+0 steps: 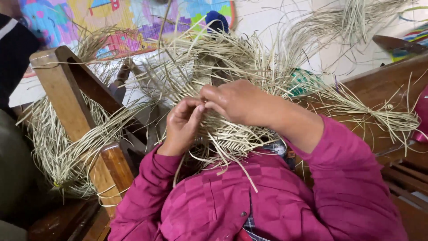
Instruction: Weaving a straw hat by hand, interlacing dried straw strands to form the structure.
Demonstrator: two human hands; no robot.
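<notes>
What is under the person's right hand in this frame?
Under the right hand lies the woven straw piece, loose strands fanning out. The left hand pinches strands beside it. The weave directly beneath the palm is hidden.

Left hand (182,126) fingertips buried in straw weave (232,134); right hand (238,101) palm hidden; wooden frame (67,98) cut off.

No packages, labels, signs or screens appear anywhere around the fingers in this head-camera view.
</notes>
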